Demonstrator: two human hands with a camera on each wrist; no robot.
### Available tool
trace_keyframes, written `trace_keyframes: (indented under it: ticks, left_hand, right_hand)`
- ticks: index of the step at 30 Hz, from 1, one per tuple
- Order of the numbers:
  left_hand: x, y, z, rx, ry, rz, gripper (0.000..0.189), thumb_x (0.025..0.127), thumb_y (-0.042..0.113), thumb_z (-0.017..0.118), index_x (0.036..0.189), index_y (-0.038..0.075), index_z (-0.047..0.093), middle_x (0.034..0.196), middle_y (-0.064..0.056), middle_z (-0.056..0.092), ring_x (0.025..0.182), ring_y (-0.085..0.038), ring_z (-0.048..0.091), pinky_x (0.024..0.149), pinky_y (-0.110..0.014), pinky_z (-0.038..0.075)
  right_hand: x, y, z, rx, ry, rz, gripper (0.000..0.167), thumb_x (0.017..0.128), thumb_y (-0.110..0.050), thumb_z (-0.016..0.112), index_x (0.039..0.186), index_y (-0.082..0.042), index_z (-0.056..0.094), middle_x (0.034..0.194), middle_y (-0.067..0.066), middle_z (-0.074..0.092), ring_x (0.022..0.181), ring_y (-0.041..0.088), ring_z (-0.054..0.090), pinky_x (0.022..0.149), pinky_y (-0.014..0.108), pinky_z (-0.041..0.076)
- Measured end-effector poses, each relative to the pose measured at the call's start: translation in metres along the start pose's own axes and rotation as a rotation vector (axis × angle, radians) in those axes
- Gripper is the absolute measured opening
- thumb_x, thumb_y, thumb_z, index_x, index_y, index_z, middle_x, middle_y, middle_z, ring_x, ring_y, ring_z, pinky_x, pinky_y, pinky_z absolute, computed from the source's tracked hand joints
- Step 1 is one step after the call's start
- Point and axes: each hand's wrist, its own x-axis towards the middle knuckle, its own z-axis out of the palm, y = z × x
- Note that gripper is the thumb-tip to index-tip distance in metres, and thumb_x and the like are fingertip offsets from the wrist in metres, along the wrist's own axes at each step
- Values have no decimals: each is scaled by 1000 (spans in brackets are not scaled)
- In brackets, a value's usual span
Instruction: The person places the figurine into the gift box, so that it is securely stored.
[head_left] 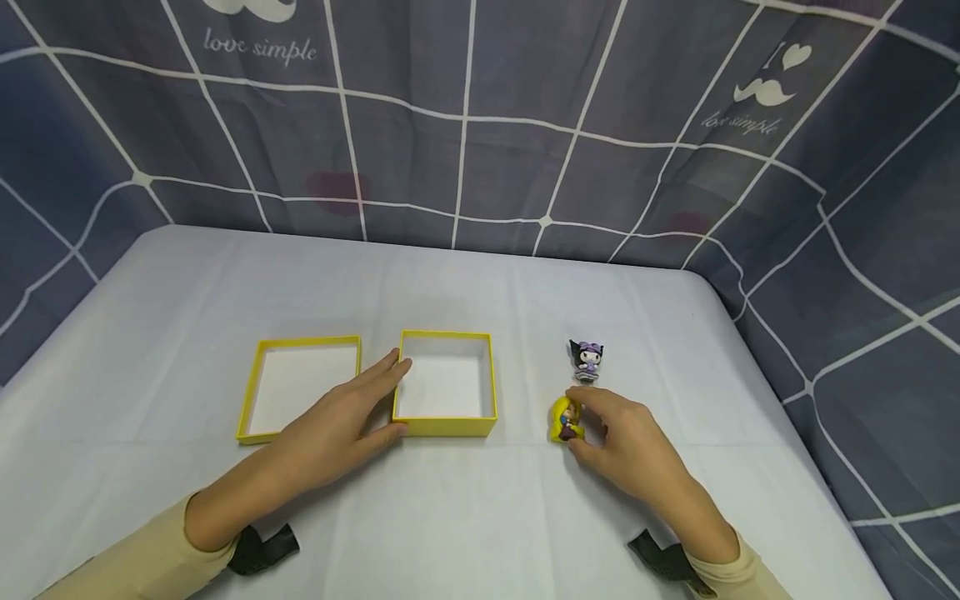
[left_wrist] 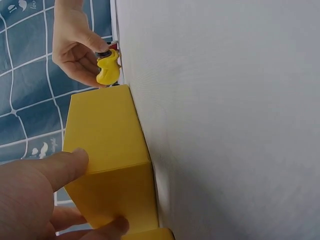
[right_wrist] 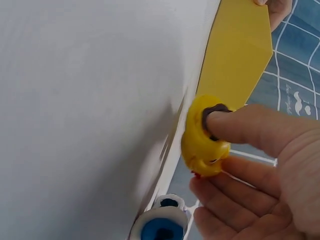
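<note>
The right hand [head_left: 630, 442] pinched the yellow figurine [head_left: 559, 419] between thumb and fingers, well to the right of the open yellow box [head_left: 446, 427], and just beyond it was a 2nd figurine [head_left: 588, 360], black and purple! Across the white table [head_left: 450, 525], the left hand [head_left: 333, 429] rested unclenched fingers on the box's left side, thumb at the near corner! Left of that box, the shallow yellow-rimmed lid [head_left: 248, 392] lay white inside up.
</note>
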Motion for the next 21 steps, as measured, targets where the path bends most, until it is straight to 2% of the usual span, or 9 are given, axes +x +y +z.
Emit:
trace_keyframes:
  ticks: [4,10,17,21]
  left_hand:
    - [-1,0,-1,0,-3,-1,79,90,28,72,153,5,29,157,-19,24,139,-30,33,107,-47,38]
    - [-2,1,-1,1,-1,-5,79,90,28,72,153,6,29,157,-19,24,139,-31,33,107,-48,38]
    - [-4,0,-1,-4,0,-5,79,91,29,72,153,6,29,157,-19,24,139,-31,33,107,-48,37]
    - [-3,0,0,-7,2,0,79,91,29,72,153,6,29,157,-19,24,139,-31,33,108,-48,37]
  right_hand:
    - [2,-2,-2,20,9,-5,57,69,-13,86,122,-8,65,124,1,64,81,14,61,63,26,53]
    - [6,-7,-8,83,55,-35,56,66,-11,87,119,-12,67,119,-7,64,94,17,63,70,34,55]
    - [14,-12,-16,132,78,-71,58,65,-12,88,120,-15,67,121,-11,63,103,13,61,72,33,55]
    - [20,-16,-21,133,92,-96,59,65,-14,89,120,-16,67,120,-11,63,108,11,60,78,33,53]
